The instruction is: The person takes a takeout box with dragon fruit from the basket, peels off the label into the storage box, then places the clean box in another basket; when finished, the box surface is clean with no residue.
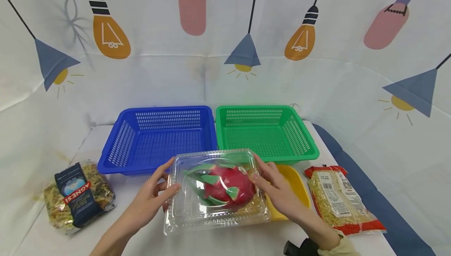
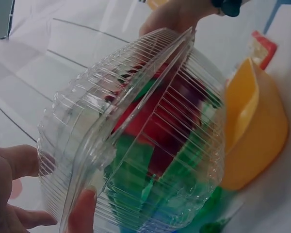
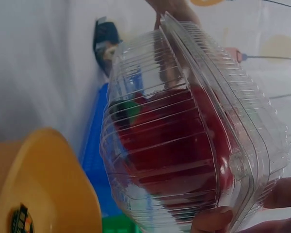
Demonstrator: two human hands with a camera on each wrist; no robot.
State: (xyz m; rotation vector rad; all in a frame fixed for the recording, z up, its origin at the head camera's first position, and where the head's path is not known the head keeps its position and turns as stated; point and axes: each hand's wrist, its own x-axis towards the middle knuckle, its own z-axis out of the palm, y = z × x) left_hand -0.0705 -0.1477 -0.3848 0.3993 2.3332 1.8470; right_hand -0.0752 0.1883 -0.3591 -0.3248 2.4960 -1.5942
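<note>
- Because the clear box [image 1: 204, 223] is wide and thin-walled, two hands seem needed to keep it steady: the left hand [image 1: 155, 193] pinches its 9 o'clock edge and the right hand [image 1: 280, 191] its 3 o'clock edge.
- Each thumb lies along the near side of the rim with fingers behind, likely so that lid and base stay pressed together without the walls buckling.
- Inside the box sits the dragon fruit [image 1: 229, 186], a little toward 3 o'clock, its green tips pointing toward 9; the box is tilted up above the table [image 1: 148, 232], baring its top to the person.
- Just past the right hand, at 3 o'clock from the box, stands a yellow tub [image 1: 298, 183], partly hidden.
- Well apart lie a pasta bag [image 1: 79, 197] at 9 o'clock and a red-ended bag [image 1: 340, 197] at 3, perhaps to leave the middle free for handling.
- Farther off, a blue basket [image 1: 165, 111] at 10 o'clock and a green basket [image 1: 258, 109] near 1 stand side by side, mouths up, probably for easy reach.
- Farthest, at 12 o'clock, hangs a lamp-printed curtain [image 1: 158, 80].
</note>
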